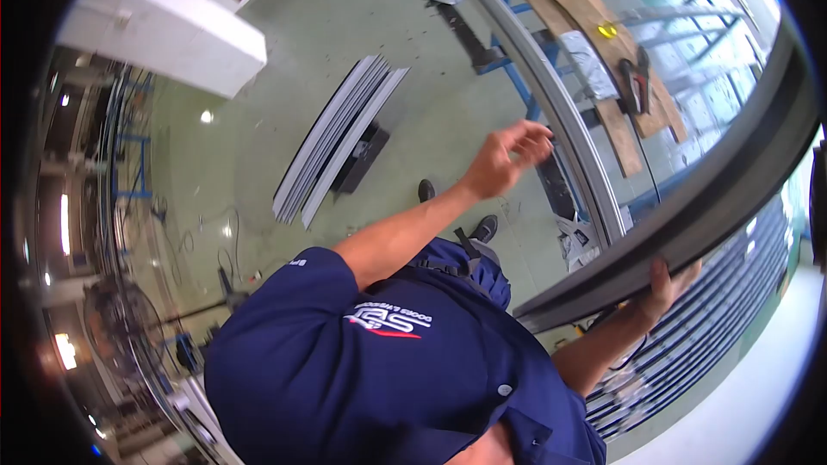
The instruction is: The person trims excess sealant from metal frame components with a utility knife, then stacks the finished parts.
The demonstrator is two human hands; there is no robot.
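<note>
A long dark grey frame profile, bowed by the lens, runs from beside my waist to the upper right. My right hand is closed on its lower edge, with the thumb on the near face and the other fingers partly hidden behind. My left hand hangs in the air with loosely bent, parted fingers and nothing visible in it. Its fingertips are close beside a lighter grey metal profile, which lies along the near side of a blue metal stand.
On the stand are wooden boards, a black and red tool and a yellow tape roll. Several grey profiles rest on a dark support to the left. A white pillar stands upper left; a fan is lower left.
</note>
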